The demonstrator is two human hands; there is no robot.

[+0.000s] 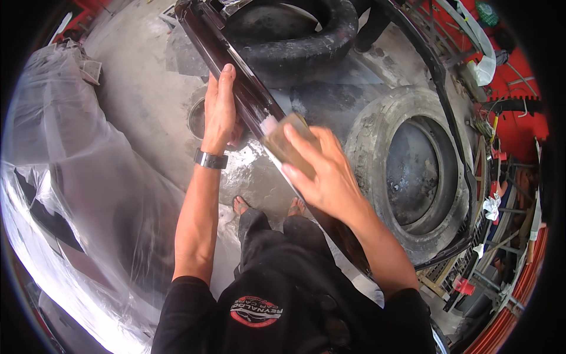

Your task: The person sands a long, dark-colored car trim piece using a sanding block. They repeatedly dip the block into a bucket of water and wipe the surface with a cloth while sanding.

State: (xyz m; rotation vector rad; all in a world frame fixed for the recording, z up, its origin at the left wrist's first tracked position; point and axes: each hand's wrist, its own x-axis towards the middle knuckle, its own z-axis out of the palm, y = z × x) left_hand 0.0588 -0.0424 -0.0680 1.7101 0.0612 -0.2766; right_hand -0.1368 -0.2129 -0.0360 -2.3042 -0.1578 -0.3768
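Note:
A long, glossy dark maroon car body panel, bumper-like in shape, runs slantwise from the upper left toward the lower right in front of me. My left hand grips its left edge, thumb up along the side and the other fingers hidden beneath. On the panel's face, a pale whitish patch shows bare of the dark paint. Against that patch my right hand presses a flat tan-brown sanding block, fingers over its top and thumb along the near side.
Under and beyond the panel lie a black tyre and a grey dusty tyre. Clear plastic sheeting drapes a large object on the left. Metal racks and clutter line the right, by a red wall. Another person's dark-clothed leg stands at the back.

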